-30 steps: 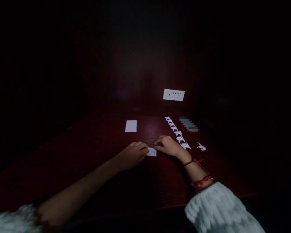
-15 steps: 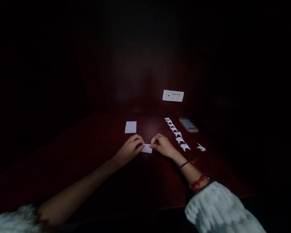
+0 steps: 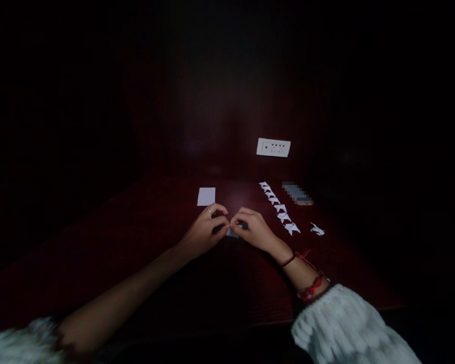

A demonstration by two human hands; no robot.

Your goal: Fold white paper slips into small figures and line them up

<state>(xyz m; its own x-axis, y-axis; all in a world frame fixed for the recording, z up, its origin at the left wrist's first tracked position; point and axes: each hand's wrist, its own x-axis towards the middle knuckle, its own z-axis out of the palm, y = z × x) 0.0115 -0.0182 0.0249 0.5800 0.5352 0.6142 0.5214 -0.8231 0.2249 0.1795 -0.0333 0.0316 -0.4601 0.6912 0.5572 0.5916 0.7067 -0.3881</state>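
Note:
A small folded piece of white paper (image 3: pixel 232 232) lies on the dark red table, mostly covered by my fingers. My left hand (image 3: pixel 208 226), with a ring on one finger, pinches its upper edge between thumb and index finger. From the other side my right hand (image 3: pixel 253 228) closes its thumb and fingertips on the same edge. The fingertips of both hands meet at the middle of that edge. Just beyond my left hand lies a flat white sheet of paper (image 3: pixel 207 196).
To the right, several folded white paper pieces (image 3: pixel 274 200) form a slanting row. A phone (image 3: pixel 298 194), blurred out, lies beyond them, and a crumpled white scrap (image 3: pixel 317 229) is nearer. A white socket plate (image 3: pixel 273 147) is on the back wall. The table (image 3: pixel 136 227) is dimly lit.
My hands have come together at the paper's upper edge, and they cover more of the paper. My left index finger has lifted away slightly. The whole view has shifted a little.

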